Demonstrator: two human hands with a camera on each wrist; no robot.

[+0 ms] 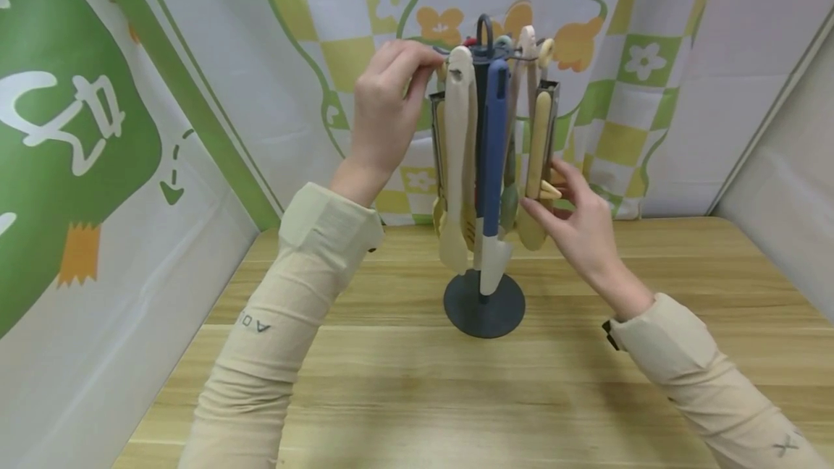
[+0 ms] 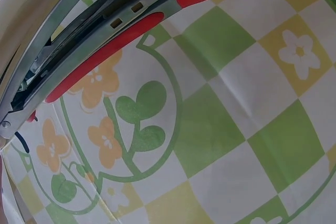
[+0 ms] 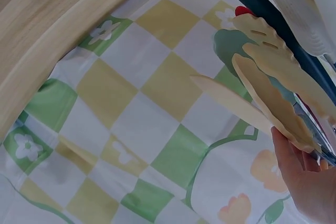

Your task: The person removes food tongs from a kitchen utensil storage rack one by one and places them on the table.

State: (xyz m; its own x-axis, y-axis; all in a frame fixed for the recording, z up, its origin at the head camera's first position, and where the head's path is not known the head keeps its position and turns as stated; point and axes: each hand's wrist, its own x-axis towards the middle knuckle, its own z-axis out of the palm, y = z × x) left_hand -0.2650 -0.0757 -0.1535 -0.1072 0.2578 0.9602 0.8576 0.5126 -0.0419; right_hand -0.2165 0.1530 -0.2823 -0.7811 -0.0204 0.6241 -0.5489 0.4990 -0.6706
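Note:
A dark utensil stand [image 1: 483, 310] carries several hanging kitchen tools, among them a cream spoon [image 1: 459, 114] and a blue-handled, white-headed spatula [image 1: 496, 129]. At the rack's upper left, my left hand [image 1: 387, 103] pinches the top end of a pair of tongs [image 1: 438, 143]; its fingertips partly hide the hook. Metal tongs [image 2: 100, 43] with red grips lie close in the left wrist view. Lower on the right side, my right hand [image 1: 583, 226] holds the heads of yellow-handled tongs [image 1: 539, 143] between thumb and fingers. In the right wrist view, its fingers touch a scalloped yellow tongs head [image 3: 270, 100].
The stand is on a wooden table [image 1: 391, 382], near its back edge. Behind it hangs a checkered, flower-patterned cloth [image 1: 326, 27]. White panels flank the table, with a green print [image 1: 72, 129] on the left one.

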